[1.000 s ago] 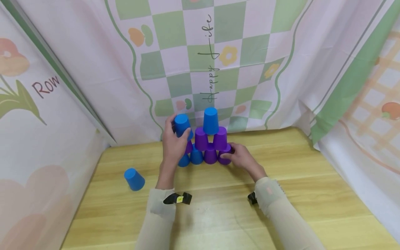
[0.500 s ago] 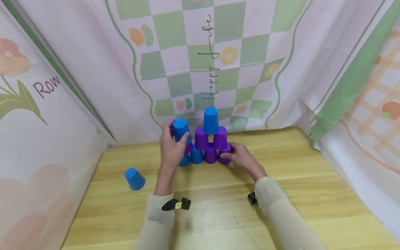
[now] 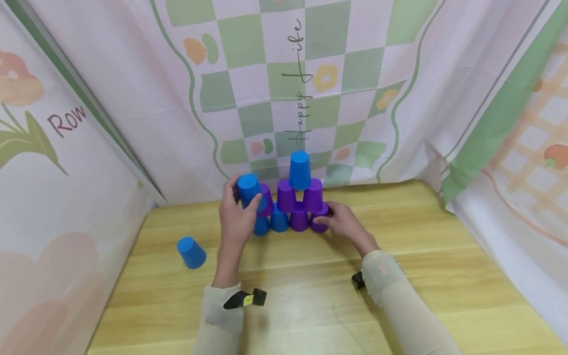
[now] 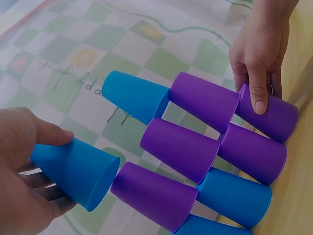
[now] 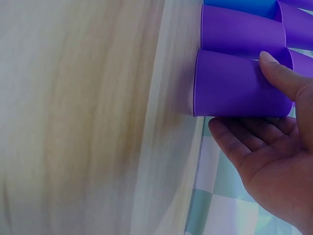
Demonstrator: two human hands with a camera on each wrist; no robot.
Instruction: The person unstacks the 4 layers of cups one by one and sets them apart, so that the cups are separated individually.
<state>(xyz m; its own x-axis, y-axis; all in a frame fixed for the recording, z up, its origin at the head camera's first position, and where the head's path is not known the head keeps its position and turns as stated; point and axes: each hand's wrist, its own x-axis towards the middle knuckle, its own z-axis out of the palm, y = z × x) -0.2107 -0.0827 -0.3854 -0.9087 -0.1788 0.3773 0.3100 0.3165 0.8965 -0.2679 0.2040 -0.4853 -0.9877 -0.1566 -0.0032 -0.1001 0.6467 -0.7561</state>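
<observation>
My left hand (image 3: 237,217) holds an upside-down blue cup (image 3: 249,187) between thumb and fingers, at the upper left of a cup stack. In the left wrist view, the held cup's rim is right at the closed end of the stack's left purple cup (image 4: 154,196). Another blue cup (image 3: 300,170) stands higher, across two purple cups (image 3: 286,196). The bottom row has two blue cups (image 3: 279,218) and two purple ones. With thumb and fingers, my right hand (image 3: 346,224) grips the bottom row's right-end purple cup (image 5: 239,85).
A lone blue cup (image 3: 192,253) stands upside down on the wooden table (image 3: 293,305), left of my left forearm. Behind the stack hangs a checkered cloth (image 3: 253,88); more printed cloth covers both sides.
My left hand has moved left and down with its blue cup, so more of the left purple cup shows. My right hand and the stack have stayed in place.
</observation>
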